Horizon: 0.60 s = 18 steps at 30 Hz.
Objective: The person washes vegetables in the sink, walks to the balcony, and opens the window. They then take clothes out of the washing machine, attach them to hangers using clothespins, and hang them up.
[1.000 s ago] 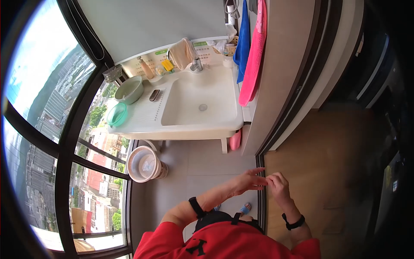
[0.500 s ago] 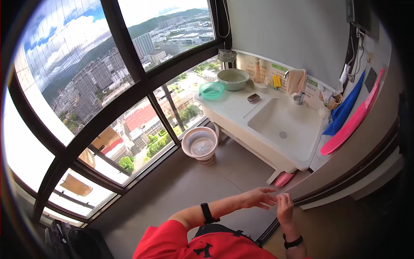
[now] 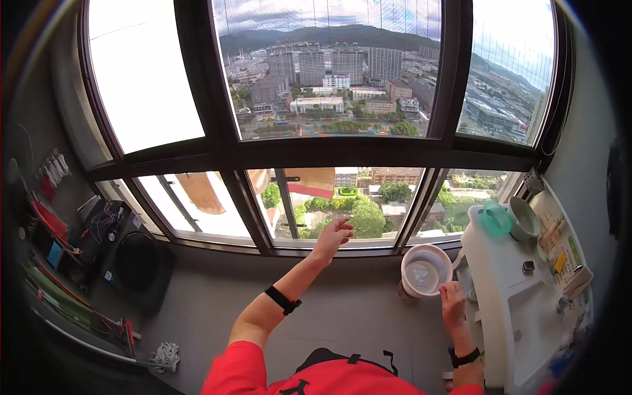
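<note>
My left hand (image 3: 331, 240) reaches forward in front of the lower window, its fingers loosely bent and apart, with nothing in it. On the right, my right hand (image 3: 453, 301) is raised at the near right rim of a pale bucket (image 3: 409, 288); I cannot tell whether it touches the rim. Its fingers are curled together, and whatever they may hold is hidden. The bucket stands on the floor by the window, and something whitish shows at its bottom.
At right is a white sink counter (image 3: 490, 263) bearing a green basin (image 3: 495, 218), a grey-green basin (image 3: 523, 220) and a yellow sponge (image 3: 560, 263). A black front-loading machine (image 3: 135, 263) stands left, near a mop head (image 3: 166, 356). Dark window frames (image 3: 368, 153) span ahead.
My view has swung left, from the sink to the windows. My hands, close together before, are now wide apart, the left forward and the right beside the bucket.
</note>
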Each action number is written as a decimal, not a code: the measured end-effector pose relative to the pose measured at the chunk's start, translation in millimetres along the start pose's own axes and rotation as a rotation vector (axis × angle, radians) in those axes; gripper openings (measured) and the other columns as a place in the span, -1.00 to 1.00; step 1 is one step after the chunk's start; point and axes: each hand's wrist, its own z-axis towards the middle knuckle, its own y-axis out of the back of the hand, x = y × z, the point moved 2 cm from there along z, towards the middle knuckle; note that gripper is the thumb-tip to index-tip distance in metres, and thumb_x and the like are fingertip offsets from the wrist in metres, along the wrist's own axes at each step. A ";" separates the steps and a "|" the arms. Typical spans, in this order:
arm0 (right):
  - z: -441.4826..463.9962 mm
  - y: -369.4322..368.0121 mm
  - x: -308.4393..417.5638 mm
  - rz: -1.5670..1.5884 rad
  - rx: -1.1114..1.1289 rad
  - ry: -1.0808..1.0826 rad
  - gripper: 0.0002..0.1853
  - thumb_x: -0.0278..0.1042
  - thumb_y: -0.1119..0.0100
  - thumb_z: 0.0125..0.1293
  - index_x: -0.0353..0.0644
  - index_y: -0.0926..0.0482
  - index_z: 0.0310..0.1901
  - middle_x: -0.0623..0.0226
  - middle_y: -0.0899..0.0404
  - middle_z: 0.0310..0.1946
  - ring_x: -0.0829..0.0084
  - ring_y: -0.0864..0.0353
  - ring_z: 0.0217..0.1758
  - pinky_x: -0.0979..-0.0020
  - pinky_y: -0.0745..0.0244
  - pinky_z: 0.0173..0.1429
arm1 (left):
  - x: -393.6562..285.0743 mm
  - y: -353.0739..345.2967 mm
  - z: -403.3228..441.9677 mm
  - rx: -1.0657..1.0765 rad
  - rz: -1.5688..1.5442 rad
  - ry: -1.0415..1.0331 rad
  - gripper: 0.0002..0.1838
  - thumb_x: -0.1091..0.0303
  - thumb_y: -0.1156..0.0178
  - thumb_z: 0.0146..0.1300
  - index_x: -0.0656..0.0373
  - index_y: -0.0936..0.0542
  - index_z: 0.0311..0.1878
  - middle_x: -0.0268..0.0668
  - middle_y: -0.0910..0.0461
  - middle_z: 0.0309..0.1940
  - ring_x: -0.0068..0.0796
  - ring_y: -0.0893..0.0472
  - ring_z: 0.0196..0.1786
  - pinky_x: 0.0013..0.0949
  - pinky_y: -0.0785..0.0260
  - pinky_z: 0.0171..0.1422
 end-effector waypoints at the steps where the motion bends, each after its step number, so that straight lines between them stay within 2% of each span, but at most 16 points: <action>1: 28.6 -15.0 -4.5 0.013 0.004 0.034 -0.92 -0.60 -0.11 0.11 -0.27 -0.42 -0.38 0.13 -0.41 -0.46 0.07 -0.46 -0.37 0.20 -0.37 -0.33 | -14.0 34.4 9.7 -0.093 0.000 -0.054 -0.54 0.47 0.02 0.21 0.31 -0.28 0.20 -0.18 -0.47 -0.02 -0.42 -0.53 -0.06 -0.42 -0.37 0.02; 3: 82.9 -40.6 -27.6 0.002 0.010 0.099 -0.92 -0.61 -0.11 0.11 -0.26 -0.43 -0.39 0.12 -0.42 -0.46 0.07 -0.46 -0.37 0.20 -0.37 -0.33 | -40.4 92.4 21.2 -0.303 0.027 -0.137 -0.59 0.51 0.06 0.20 0.31 -0.32 0.16 -0.19 -0.49 -0.06 -0.43 -0.53 -0.08 -0.42 -0.36 0.02; 5: 136.0 -69.7 -52.1 -0.008 -0.019 0.140 -0.92 -0.61 -0.12 0.10 -0.25 -0.44 -0.38 0.12 -0.43 -0.45 0.06 -0.46 -0.38 0.20 -0.37 -0.33 | -54.6 149.5 39.7 -0.407 0.064 -0.246 -0.58 0.53 0.05 0.18 0.31 -0.35 0.15 -0.21 -0.51 -0.11 -0.43 -0.54 -0.13 -0.44 -0.37 -0.03; 7: 189.9 -84.3 -86.0 -0.024 -0.078 0.133 -0.93 -0.57 -0.13 0.11 -0.25 -0.43 -0.39 0.13 -0.43 -0.44 0.05 -0.46 -0.37 0.21 -0.37 -0.34 | -79.3 186.2 52.8 -0.573 0.141 -0.269 -0.60 0.54 0.05 0.18 0.32 -0.36 0.13 -0.22 -0.50 -0.13 -0.46 -0.54 -0.16 -0.48 -0.40 -0.08; 12: 313.7 -97.9 -146.9 -0.094 -0.203 0.167 -0.92 -0.52 -0.15 0.11 -0.22 -0.44 -0.37 0.19 -0.42 -0.42 0.13 -0.47 -0.33 0.24 -0.41 -0.29 | -109.1 261.6 110.3 -0.710 0.180 -0.351 -0.64 0.55 0.03 0.21 0.23 -0.41 0.10 -0.29 -0.48 -0.11 -0.56 -0.53 -0.21 -0.57 -0.40 -0.14; 15: 375.6 -108.0 -174.3 -0.185 -0.232 0.250 -0.90 -0.52 -0.15 0.11 -0.21 -0.43 -0.35 0.21 -0.40 -0.38 0.16 -0.47 -0.30 0.25 -0.41 -0.27 | -121.6 275.8 132.3 -0.775 0.188 -0.344 -0.66 0.54 0.04 0.22 0.20 -0.43 0.09 -0.31 -0.49 -0.08 -0.58 -0.53 -0.17 -0.58 -0.39 -0.13; 18: 421.2 -110.2 -200.8 -0.451 -0.244 0.400 -0.93 -0.53 -0.04 0.10 -0.26 -0.42 -0.35 0.22 -0.43 -0.28 0.22 -0.46 -0.19 0.31 -0.45 -0.13 | -131.3 288.0 144.8 -0.825 0.227 -0.381 -0.67 0.55 0.06 0.23 0.21 -0.44 0.08 -0.31 -0.49 -0.08 -0.59 -0.53 -0.15 -0.59 -0.37 -0.09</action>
